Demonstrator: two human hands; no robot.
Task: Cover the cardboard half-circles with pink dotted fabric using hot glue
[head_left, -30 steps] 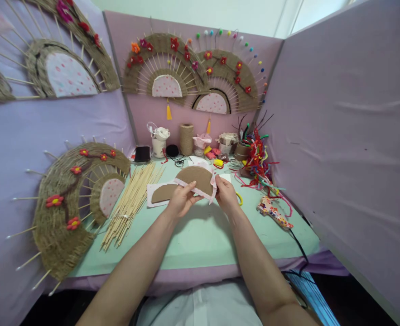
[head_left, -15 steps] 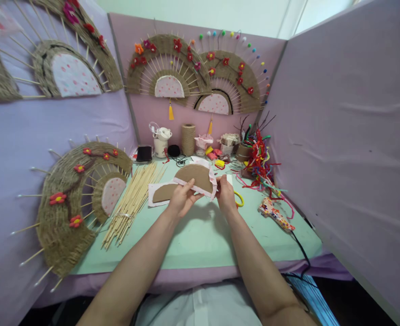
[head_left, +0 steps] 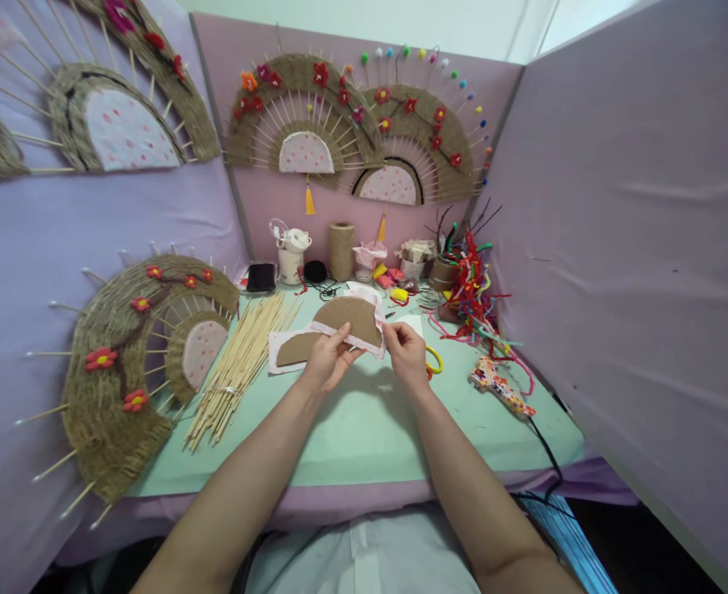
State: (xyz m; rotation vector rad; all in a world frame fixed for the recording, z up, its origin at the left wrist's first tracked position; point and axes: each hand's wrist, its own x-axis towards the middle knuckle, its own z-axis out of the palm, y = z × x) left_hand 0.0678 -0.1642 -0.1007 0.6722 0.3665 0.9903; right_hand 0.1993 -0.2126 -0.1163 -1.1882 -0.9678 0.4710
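Note:
My left hand (head_left: 330, 356) grips a half-round piece of cardboard (head_left: 352, 318) along its straight lower edge, thumb on top. White fabric (head_left: 376, 307) with pink marks is folded over that edge and stands up loosely along the right curve. At the right corner, the fingers of my right hand (head_left: 406, 351) pinch the edge of this fabric. A second half-round cardboard (head_left: 293, 350) lies on white fabric (head_left: 273, 356) on the table, partly behind my left hand. Scissors with a yellow handle (head_left: 436, 360) lie just right of my right hand, partly hidden.
A bundle of thin wooden sticks (head_left: 240, 371) lies at left beside a twine fan (head_left: 110, 371). At right are a patterned glue gun (head_left: 500, 386) with a black cord and tangled pipe cleaners (head_left: 472, 285). A twine spool (head_left: 340, 252) and cups stand along the back.
My right hand has shifted slightly left and closed its fingers on the fabric at the cardboard's right corner. The loose flap there sits closer to the cardboard. My left hand keeps its hold.

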